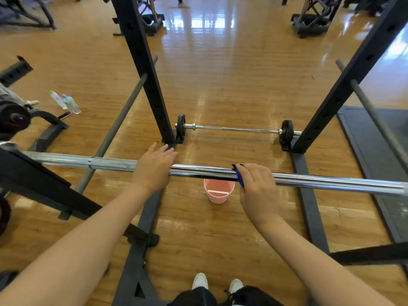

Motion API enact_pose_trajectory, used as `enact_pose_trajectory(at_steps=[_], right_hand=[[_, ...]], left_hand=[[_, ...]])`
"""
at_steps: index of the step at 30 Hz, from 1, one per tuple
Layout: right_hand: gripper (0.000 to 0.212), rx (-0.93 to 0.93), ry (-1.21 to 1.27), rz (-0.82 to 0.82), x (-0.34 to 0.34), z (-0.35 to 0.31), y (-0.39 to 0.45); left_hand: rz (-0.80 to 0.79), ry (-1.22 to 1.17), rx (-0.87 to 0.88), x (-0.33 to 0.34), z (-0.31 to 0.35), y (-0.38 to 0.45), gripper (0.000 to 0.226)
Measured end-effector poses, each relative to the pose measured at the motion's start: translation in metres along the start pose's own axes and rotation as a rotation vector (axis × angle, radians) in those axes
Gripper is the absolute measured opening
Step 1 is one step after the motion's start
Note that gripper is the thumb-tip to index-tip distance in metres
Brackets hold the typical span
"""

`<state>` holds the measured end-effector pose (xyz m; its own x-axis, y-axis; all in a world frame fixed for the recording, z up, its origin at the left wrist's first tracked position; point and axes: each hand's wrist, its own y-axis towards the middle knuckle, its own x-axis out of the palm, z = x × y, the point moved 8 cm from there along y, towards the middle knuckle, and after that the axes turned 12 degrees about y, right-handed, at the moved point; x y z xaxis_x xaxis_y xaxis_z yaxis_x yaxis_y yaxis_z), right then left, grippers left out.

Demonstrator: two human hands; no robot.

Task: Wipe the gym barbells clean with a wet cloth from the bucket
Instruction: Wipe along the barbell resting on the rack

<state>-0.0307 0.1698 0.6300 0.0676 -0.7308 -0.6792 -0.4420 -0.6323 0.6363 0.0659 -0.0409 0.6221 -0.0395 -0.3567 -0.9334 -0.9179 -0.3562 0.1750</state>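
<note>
Two barbells: racked barbell [198, 171] mid-wipe; floor barbell [238, 129] left, I judge.
My right hand [257, 184]: curled around blue cloth [240, 178].
My left hand [153, 166]: flat, steadying bar.

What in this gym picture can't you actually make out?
- Blue cloth: mostly covered by the right hand gripping it on the near barbell; wetness unclear.
- Pink bucket: the bar crosses its top, so any water is hidden.
- Left end of the near barbell: runs behind the black rack frame.
- Bottles on the floor: too small to read labels.
</note>
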Motion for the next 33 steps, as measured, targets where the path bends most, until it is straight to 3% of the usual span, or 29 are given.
enact_pose_trajectory(at_steps=[4, 8, 13, 18, 24, 29, 33], right_hand=[[0.04, -0.054, -0.002, -0.044, -0.009, 0.014, -0.006], [0.048, 0.059, -0.039, 0.02, -0.034, 0.041, -0.023], [0.041, 0.104, -0.021, 0.102, -0.034, 0.04, -0.021], [0.029, -0.032, 0.023, 0.06, -0.005, 0.009, -0.006], [0.052, -0.256, -0.027, -0.041, -0.022, 0.032, -0.015], [0.036, -0.171, -0.074, 0.063, -0.049, 0.059, -0.027], [0.023, -0.175, -0.043, 0.108, -0.031, 0.039, -0.019]], left_hand=[[0.054, 0.0, -0.005, -0.001, -0.001, -0.002, 0.056], [0.118, 0.003, -0.006, -0.005, 0.0, -0.004, 0.058], [0.138, -0.01, -0.006, -0.007, 0.001, -0.003, 0.057], [0.151, -0.023, 0.002, -0.01, 0.001, -0.002, 0.054], [0.149, -0.009, 0.005, -0.003, -0.002, -0.003, 0.053], [0.164, -0.025, 0.0, -0.004, -0.001, -0.002, 0.05], [0.181, -0.012, 0.016, -0.004, 0.0, -0.002, 0.046]])
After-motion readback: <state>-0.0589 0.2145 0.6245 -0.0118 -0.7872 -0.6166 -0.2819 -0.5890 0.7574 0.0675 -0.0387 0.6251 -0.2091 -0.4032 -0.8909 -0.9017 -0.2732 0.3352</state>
